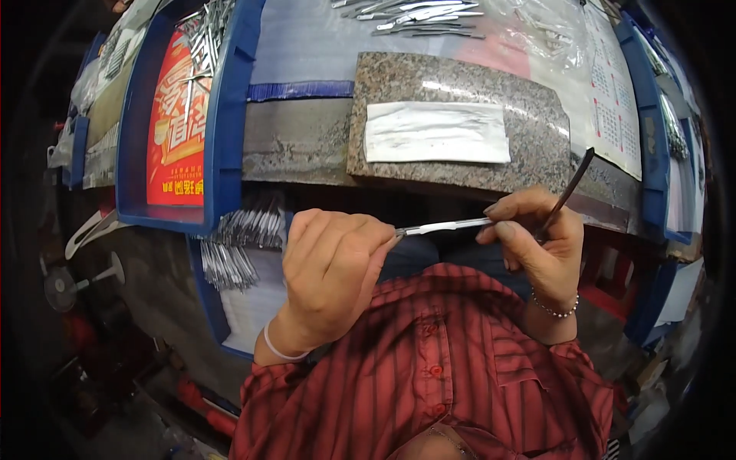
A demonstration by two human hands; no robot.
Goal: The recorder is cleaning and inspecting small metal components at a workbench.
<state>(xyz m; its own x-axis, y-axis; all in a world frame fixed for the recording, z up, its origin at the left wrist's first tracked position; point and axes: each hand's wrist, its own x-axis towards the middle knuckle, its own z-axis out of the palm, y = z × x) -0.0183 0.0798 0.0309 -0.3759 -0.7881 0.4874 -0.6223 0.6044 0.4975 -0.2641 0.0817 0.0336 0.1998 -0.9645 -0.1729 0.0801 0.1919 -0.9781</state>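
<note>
A slim, shiny metal piece (441, 227), narrow and slightly wider in its middle, is held level in front of my body. My left hand (333, 268) is closed with its fingertips pinching the left end. The thumb and forefinger of my right hand (546, 241) pinch the right end. A thin dark rod (571, 185) also sits in my right hand, slanting up past the fingers. Beyond the hands, a creased white cloth or paper pad (437, 133) lies on a speckled granite slab (540, 123). Both fingertips partly hide the metal piece's ends.
A blue tray (226, 115) on the left holds slim metal pieces and a red printed sheet. Below it, a second blue tray (215, 307) holds many similar pieces (230, 264). More metal pieces (422, 17) lie at the far side. Blue trays (652, 130) stand at the right.
</note>
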